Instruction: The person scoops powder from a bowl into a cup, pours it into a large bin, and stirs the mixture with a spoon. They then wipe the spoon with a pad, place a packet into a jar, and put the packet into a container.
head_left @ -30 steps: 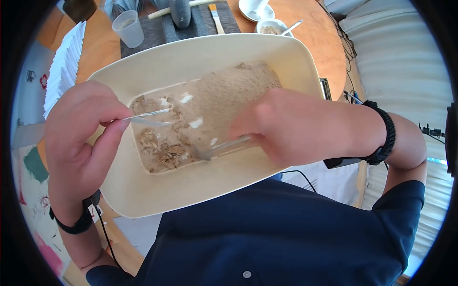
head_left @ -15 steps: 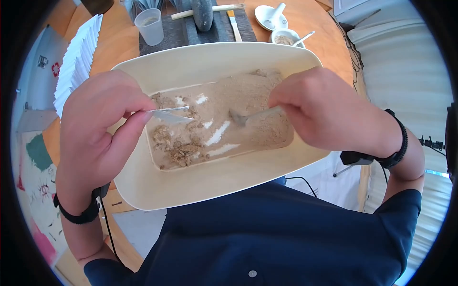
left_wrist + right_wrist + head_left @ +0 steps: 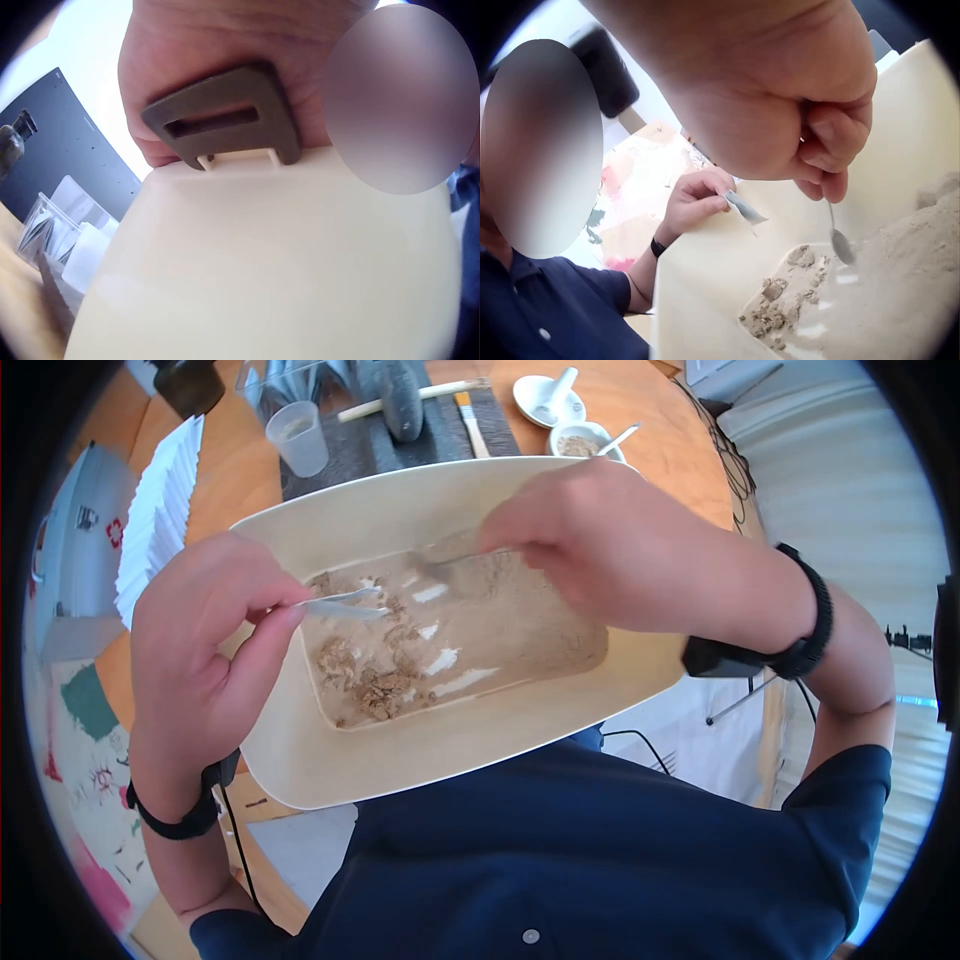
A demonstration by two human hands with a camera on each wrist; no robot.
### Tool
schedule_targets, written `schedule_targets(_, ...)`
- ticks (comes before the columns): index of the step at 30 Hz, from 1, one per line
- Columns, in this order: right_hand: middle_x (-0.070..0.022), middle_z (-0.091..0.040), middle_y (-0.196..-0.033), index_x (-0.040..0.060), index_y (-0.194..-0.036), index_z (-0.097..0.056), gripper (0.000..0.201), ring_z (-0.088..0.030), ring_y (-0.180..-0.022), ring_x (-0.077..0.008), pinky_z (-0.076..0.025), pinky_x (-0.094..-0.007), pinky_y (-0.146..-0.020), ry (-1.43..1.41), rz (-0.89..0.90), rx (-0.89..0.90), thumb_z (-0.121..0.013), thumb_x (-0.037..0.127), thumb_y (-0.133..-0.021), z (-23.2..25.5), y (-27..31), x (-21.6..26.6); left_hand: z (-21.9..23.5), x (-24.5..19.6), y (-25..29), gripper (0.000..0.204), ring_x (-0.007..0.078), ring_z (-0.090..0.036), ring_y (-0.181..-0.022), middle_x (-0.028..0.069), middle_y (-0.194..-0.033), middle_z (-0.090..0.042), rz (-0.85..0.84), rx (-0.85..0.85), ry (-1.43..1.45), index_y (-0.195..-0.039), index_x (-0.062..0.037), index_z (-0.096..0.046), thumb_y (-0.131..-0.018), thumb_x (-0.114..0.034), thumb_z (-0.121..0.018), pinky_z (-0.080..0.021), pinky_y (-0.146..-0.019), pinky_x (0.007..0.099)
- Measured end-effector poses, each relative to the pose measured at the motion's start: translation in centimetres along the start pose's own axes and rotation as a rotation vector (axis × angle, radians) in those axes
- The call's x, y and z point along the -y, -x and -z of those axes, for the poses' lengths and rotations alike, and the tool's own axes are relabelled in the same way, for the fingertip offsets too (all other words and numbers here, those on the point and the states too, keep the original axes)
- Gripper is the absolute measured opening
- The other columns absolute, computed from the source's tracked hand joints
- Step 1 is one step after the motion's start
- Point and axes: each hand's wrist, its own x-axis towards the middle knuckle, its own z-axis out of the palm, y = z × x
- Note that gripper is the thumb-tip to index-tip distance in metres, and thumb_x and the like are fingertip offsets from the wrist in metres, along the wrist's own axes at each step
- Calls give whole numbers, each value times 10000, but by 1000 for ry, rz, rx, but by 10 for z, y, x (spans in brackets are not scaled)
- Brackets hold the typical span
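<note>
Beneath both hands is a cream plastic tub [image 3: 420,780] holding fine tan powder [image 3: 540,615], with brown clumps [image 3: 375,688] at its left end and white streaks of bare floor between. My left hand [image 3: 205,635] pinches a small paper packet [image 3: 345,606] between thumb and forefinger, its mouth gaping over the tub's left part. With curled fingers my right hand [image 3: 610,540] grips the thin handle of a small spoon [image 3: 843,247]. The spoon's bowl is down at the powder near the far wall, blurred in the head view. A brown handle clip [image 3: 281,124] shows under the left hand.
Behind the tub, a dark stone slab [image 3: 440,445] bears a grey roller [image 3: 402,405] and a brush [image 3: 470,425]. A translucent cup [image 3: 298,442] stands left, a white bowl of powder [image 3: 580,442] right. Pleated white paper [image 3: 160,515] lies at the far left.
The right hand swept the spoon from the tub's near side to the right, then back leftward along the far side. More white streaks show in the powder. The left hand keeps its pinch on the packet.
</note>
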Motion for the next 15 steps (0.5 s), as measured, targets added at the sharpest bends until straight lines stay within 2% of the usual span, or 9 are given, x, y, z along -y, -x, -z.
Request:
schedule_targets(2,-173,-702,-853,9,-1011,-748,292,-685,-785,-332,-536,-393,-685,138,31,9,-599,-79,-776,-11,-3,1,-1,-2,-2,150,232,-573,-663,84,-752,-617,-19,-20,-24,-831,-17,-634,-727,83,-675,-430,-595,318)
schedule_targets(5,-173,-710,-867,22,-1051,-747,307,-688,-797,-333,-542,-382,-705,143,-92,99,-607,-69,-794,12,4,0,1,-1,4,153,231,-576,-665,83,-753,-618,30,-31,-40,-833,-16,-633,-728,89,-670,-432,-590,316)
schedule_targets(6,-175,-714,-877,22,-1052,-745,298,-689,-801,-333,-542,-380,-710,154,-149,142,-609,-65,-801,17,5,-1,1,0,2,153,227,-577,-664,82,-753,-618,-7,-34,-48,-832,-15,-634,-728,90,-670,-432,-585,312)
schedule_targets(7,-175,-714,-877,22,-1052,-745,298,-689,-801,-333,-542,-380,-710,155,-140,147,-609,-65,-801,18,4,0,1,1,1,152,223,-577,-664,81,-753,-618,-53,-35,-55,-832,-15,-635,-728,90,-670,-432,-579,307)
schedule_targets(9,-183,-717,-892,12,-1031,-744,262,-690,-808,-334,-543,-378,-719,-61,-149,55,-604,-54,-820,22,9,3,2,-1,0,148,222,-577,-663,81,-753,-619,-24,-36,-41,-830,-15,-634,-732,90,-668,-431,-576,307)
schedule_targets(10,-183,-717,-892,12,-1031,-744,262,-690,-808,-334,-543,-378,-719,-59,-160,45,-604,-54,-820,19,8,4,1,-2,-2,143,222,-577,-662,80,-753,-620,-2,-33,-27,-829,-14,-633,-735,89,-666,-431,-573,306)
schedule_targets(12,-186,-717,-887,-9,-1015,-734,233,-688,-804,-334,-543,-376,-725,-42,-72,52,-604,-50,-825,6,2,7,-1,-3,-3,139,222,-577,-660,81,-755,-621,-11,-32,-17,-830,-13,-631,-740,88,-664,-430,-570,306)
schedule_targets(15,-178,-716,-870,-8,-1020,-728,213,-689,-801,-328,-542,-372,-731,56,-83,74,-608,-34,-845,8,9,1,-1,-1,-1,133,219,-575,-654,80,-757,-620,-4,-33,-19,-831,-13,-629,-748,85,-661,-428,-567,305)
